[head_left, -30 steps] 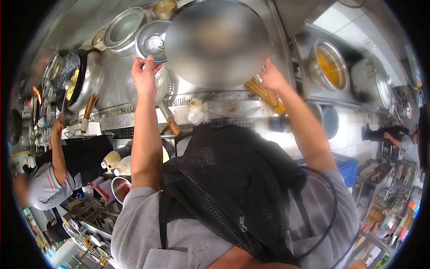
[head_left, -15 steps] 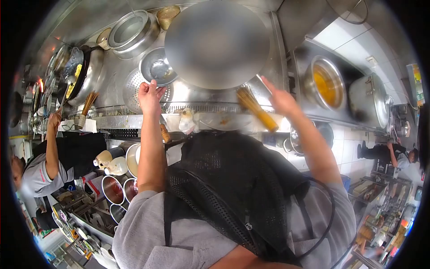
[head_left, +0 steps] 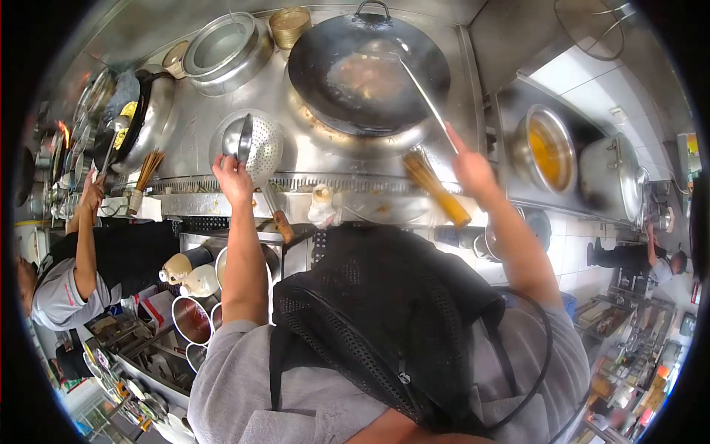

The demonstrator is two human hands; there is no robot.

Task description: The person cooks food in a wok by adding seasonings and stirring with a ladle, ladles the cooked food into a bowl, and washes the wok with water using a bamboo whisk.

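Note:
My left hand [head_left: 234, 180] is closed on the near edge of a small metal bowl [head_left: 235, 138], which is tipped on its side. Under and beside the bowl lies a perforated metal strainer [head_left: 265, 149] with a wooden handle [head_left: 282, 226]. My right hand [head_left: 473, 172] grips the long handle of a ladle [head_left: 425, 96]. The ladle's head reaches into a black wok [head_left: 314, 74], where food in steaming liquid [head_left: 370, 76] blurs its shape. Just left of my right hand, a bamboo wok brush [head_left: 438, 190] leans at the stove's front edge.
A pot of orange liquid [head_left: 546, 152] and a tall lidded pot [head_left: 610, 170] stand to the right. Stacked metal basins [head_left: 228, 55] and a tin [head_left: 289, 27] sit at the back left. A co-worker [head_left: 66, 281] works at another wok on the left.
The bowl has come down and left, turning from upright onto its side. A large blurred grey round shape hid the wok's place before; now the wok and its contents show.

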